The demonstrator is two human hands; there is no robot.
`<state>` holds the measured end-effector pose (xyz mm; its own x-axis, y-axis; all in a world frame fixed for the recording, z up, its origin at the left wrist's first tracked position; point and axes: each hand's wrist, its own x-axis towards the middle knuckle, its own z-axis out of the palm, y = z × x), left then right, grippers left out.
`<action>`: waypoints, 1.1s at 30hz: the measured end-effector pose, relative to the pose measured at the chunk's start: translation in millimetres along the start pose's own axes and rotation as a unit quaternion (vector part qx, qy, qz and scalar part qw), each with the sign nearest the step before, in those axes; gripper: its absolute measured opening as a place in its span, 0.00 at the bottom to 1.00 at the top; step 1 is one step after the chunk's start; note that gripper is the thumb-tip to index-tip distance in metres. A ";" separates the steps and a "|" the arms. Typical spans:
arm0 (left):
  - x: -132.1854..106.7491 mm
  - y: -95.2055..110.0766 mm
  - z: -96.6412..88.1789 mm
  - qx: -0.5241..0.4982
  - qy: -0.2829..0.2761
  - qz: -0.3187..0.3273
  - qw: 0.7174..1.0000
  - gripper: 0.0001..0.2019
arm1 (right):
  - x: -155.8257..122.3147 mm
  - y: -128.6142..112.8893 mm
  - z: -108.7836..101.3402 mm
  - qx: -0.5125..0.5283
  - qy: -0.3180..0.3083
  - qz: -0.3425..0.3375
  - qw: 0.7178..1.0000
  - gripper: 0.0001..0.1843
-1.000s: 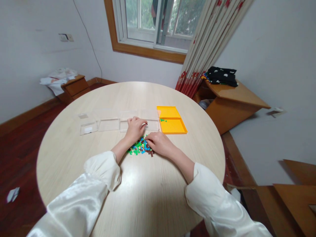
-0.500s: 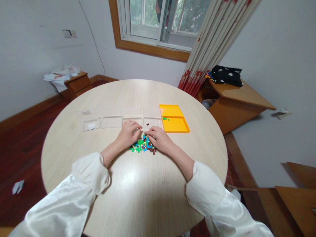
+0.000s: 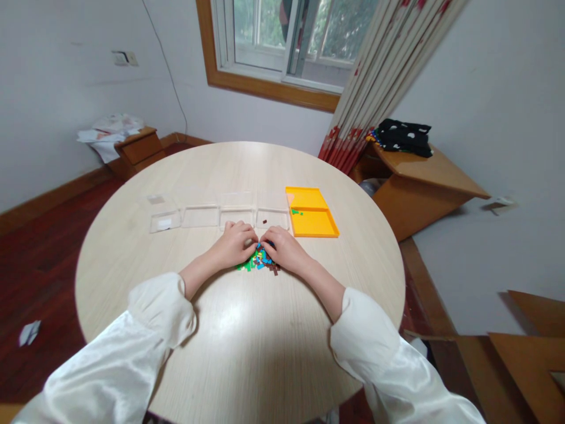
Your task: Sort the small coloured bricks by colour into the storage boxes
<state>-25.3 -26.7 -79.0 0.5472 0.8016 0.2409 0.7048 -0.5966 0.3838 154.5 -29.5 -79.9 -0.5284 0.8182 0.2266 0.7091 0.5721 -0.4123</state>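
Observation:
A heap of small green, blue and brown pieces (image 3: 259, 261) lies on the round pale wooden table (image 3: 247, 330). My left hand (image 3: 233, 244) rests on the heap's left side with fingers curled down. My right hand (image 3: 283, 249) covers the heap's right side, fingers bent onto the pieces. The fingertips of both hands almost meet over the heap. Just beyond them stands a row of clear plastic boxes (image 3: 200, 216); the rightmost clear box (image 3: 272, 218) holds a small brown piece. An open yellow box (image 3: 311, 219) with a few green pieces stands to the right.
A low wooden cabinet (image 3: 421, 176) with dark spotted cloth on it stands at the right, beside a striped curtain (image 3: 375, 76). A small wooden stand (image 3: 138, 150) with papers sits at the left wall. The floor is dark red wood.
My left hand pulled back from the clear boxes to the heap, leaving a brown piece in the rightmost clear box. Both hands have closed in together over the pieces.

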 end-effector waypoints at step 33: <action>-0.5 3.4 -14.0 -0.042 -0.063 -0.107 0.991 0.06 | -6.8 12.4 0.4 0.160 0.189 -0.027 0.969 0.06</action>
<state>-29.5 -28.6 -65.3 0.4446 0.8950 0.0354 0.7738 -0.4037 0.4881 166.7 -28.0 -87.0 -0.3094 0.7845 0.5374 0.4724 0.6173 -0.6291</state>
